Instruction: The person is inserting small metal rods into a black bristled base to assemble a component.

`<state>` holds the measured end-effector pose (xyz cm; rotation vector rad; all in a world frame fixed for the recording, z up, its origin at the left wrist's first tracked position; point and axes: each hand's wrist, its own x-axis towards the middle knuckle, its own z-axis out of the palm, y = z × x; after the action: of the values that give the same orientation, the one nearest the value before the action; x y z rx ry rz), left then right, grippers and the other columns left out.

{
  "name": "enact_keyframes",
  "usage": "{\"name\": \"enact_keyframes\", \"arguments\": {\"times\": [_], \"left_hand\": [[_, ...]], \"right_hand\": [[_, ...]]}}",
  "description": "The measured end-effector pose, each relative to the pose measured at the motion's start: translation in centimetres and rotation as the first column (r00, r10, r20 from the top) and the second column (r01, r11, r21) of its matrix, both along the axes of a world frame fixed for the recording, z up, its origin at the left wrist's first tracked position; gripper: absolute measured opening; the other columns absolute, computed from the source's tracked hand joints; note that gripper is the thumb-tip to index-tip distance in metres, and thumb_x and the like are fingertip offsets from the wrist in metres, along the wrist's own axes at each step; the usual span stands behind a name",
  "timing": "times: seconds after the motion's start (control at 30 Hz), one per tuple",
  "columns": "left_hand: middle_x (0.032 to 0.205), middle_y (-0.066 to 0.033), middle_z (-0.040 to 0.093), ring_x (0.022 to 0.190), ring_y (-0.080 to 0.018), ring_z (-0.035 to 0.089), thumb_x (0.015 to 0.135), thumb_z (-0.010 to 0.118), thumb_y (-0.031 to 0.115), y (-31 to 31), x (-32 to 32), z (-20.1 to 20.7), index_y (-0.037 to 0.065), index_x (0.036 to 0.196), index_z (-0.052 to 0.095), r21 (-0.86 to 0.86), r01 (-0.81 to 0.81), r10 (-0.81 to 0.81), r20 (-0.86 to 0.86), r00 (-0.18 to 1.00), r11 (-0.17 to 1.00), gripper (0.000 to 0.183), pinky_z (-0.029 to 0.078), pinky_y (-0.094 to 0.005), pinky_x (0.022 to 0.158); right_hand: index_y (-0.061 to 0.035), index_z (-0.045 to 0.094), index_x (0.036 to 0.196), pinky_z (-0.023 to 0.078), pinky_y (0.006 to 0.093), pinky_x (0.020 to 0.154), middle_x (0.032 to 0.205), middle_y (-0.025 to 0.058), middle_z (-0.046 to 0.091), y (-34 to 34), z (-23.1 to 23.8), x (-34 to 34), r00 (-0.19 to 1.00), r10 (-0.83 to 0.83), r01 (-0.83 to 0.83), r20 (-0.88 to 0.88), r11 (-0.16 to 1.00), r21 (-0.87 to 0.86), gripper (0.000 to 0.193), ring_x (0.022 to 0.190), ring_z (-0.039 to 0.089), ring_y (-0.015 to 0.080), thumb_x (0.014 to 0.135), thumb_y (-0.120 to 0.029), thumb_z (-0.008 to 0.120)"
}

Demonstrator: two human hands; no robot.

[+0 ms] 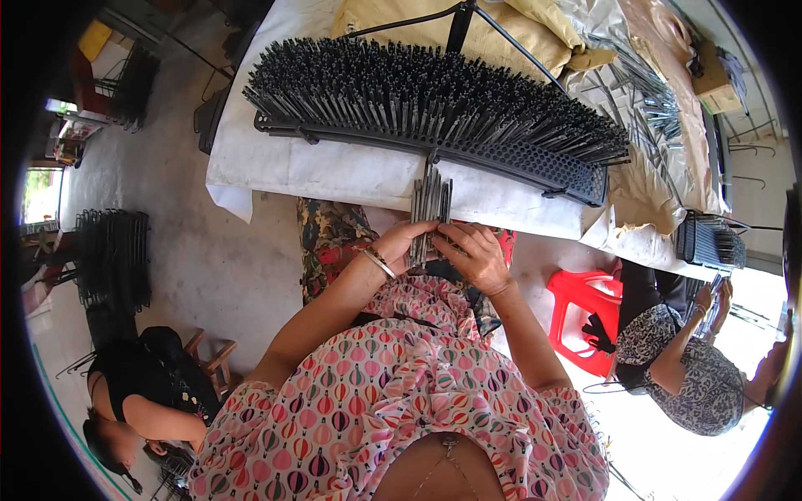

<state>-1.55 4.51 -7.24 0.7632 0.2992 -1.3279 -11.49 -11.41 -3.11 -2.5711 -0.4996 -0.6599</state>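
Note:
In front of my body, my left hand [399,245] is closed round the lower part of a bundle of thin dark rods [430,197]. The bundle stands roughly upright, its upper ends just at the table edge. My right hand [476,255] grips the same bundle from the other side, thumb and fingers bent against the rods. Just beyond, a long black perforated rack [535,167] lies along the table, packed with many upright black rods [418,92]. Bare holes show along the rack's near right side. What my fingertips cover is hidden.
White cloth [292,167] covers the table; tan wrapping and loose rods lie at the far right. A red plastic stool [568,317] stands to the right. One person [685,359] works at a smaller rack there; another [150,384] sits at left near hanging black rods [113,259].

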Motion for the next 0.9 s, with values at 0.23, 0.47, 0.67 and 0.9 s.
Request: {"name": "enact_keyframes", "arguments": {"times": [0.23,0.47,0.67,0.9], "left_hand": [[0.110,-0.0148,0.059,0.100,-0.0244,0.059,0.089,0.053,0.017,-0.2,0.0,0.4,0.001,0.113,0.052,-0.074,0.030,-0.028,0.033,0.999,0.997,0.029,0.050,-0.0393,0.086],[0.113,-0.0163,0.058,0.102,-0.0250,0.059,0.090,0.052,0.016,-0.1,-0.3,0.1,0.002,0.116,0.050,-0.070,0.079,-0.074,0.075,0.994,0.994,0.030,0.051,-0.0374,0.084],[0.112,-0.0154,0.058,0.100,-0.0234,0.059,0.090,0.052,0.017,0.0,-0.4,-0.1,0.003,0.114,0.051,-0.070,0.080,-0.074,0.083,0.994,0.994,0.028,0.052,-0.0360,0.083],[0.111,-0.0139,0.059,0.100,-0.0227,0.059,0.090,0.051,0.017,0.1,-0.5,-0.5,0.003,0.115,0.051,-0.041,0.080,-0.077,0.076,0.994,0.996,0.028,0.051,-0.0358,0.085]], "right_hand": [[-0.0016,0.063,0.092,0.048,0.0286,0.074,0.091,0.0079,0.065,-2.3,4.6,0.7,0.916,-0.352,0.394,-0.194,0.693,0.604,0.018,0.083,0.062,0.0173,0.075,-0.003,0.067],[0.0014,0.065,0.097,0.043,0.0174,0.067,0.081,0.0020,0.065,-8.1,9.2,4.8,0.853,-0.481,0.450,-0.204,0.478,0.754,0.019,0.074,0.054,0.0040,0.082,-0.010,0.066],[-0.0010,0.066,0.098,0.042,0.0172,0.066,0.081,-0.0004,0.065,-9.8,8.1,6.6,0.896,-0.408,0.386,-0.174,0.524,0.759,0.018,0.071,0.052,0.0030,0.081,-0.008,0.067],[0.0020,0.065,0.100,0.044,0.0180,0.073,0.087,0.0011,0.065,-9.2,8.4,6.7,0.891,-0.410,0.427,-0.194,0.616,0.662,0.018,0.078,0.055,0.0042,0.082,-0.004,0.064]]}}
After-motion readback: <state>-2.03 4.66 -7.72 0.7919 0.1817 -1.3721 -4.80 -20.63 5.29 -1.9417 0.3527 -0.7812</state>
